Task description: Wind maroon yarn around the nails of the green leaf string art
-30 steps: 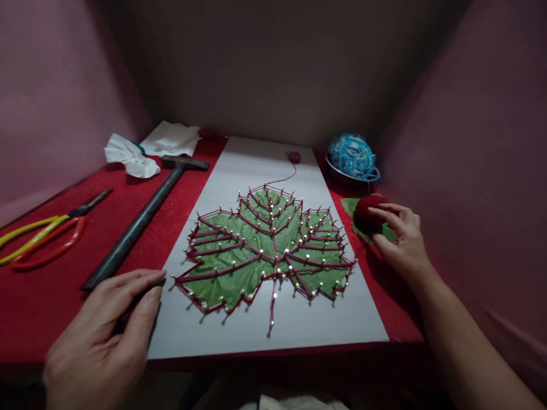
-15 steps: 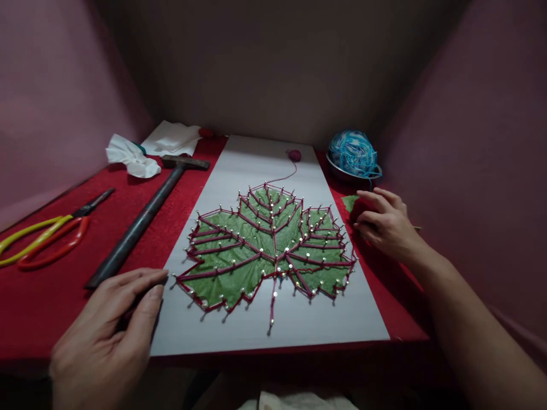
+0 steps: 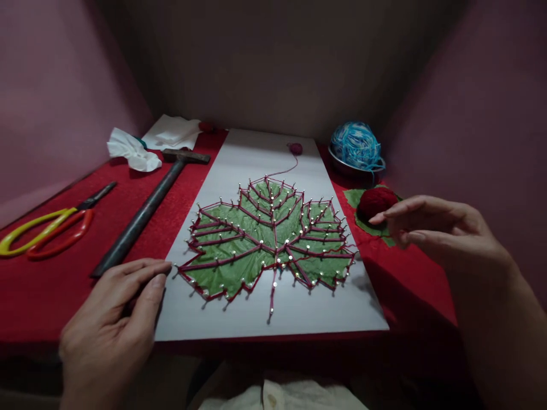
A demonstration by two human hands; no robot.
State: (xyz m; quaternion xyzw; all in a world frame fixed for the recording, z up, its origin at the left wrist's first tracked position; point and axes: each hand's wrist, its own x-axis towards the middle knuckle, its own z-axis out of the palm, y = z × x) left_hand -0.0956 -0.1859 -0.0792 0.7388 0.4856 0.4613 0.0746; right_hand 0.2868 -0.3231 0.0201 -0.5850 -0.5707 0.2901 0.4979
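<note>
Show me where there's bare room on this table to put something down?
Free: the red cloth between the scissors and hammer, and the white board beyond the nailed leaf. Crowded: the right edge, with red yarn ball and bowl of blue yarn.

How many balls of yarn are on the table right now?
3: a blue-and-white yarn ball in a metal bowl at back right, a dark red yarn ball near the right hand, and a tiny maroon one on the white board.

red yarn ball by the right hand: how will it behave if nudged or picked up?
The red yarn ball looks round, so it would probably roll off its green leaf scrap. Being wound yarn, likely light and squashy, and it may unwind.
</note>
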